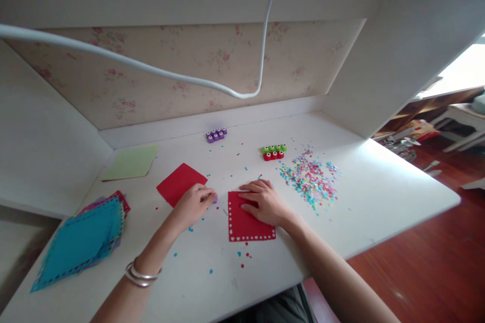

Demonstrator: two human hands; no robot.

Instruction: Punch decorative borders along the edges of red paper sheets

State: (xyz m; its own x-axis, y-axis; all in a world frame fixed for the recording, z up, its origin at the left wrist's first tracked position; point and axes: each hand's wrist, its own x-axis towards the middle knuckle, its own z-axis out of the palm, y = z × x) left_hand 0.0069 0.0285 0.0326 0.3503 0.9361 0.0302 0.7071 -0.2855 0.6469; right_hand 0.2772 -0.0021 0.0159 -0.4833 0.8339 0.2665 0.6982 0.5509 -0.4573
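Note:
My left hand (195, 203) is closed round a small purple craft punch (215, 198), of which only the end shows past the fingers. It is just off the left edge of a red paper square (238, 224) with punched holes along its left and bottom edges. My right hand (263, 202) lies with fingers outstretched on this square, covering its upper right part. Behind my left hand, a second red sheet (178, 181) lies turned at an angle, partly hidden by the hand and showing no holes.
Purple punches (216, 135) stand near the back wall, with green and red punches (273, 152) to their right. Confetti (310, 176) is heaped at right. Blue punched sheets (81, 239) and pale green paper (131, 162) lie left. A white cable (170, 74) hangs across the view.

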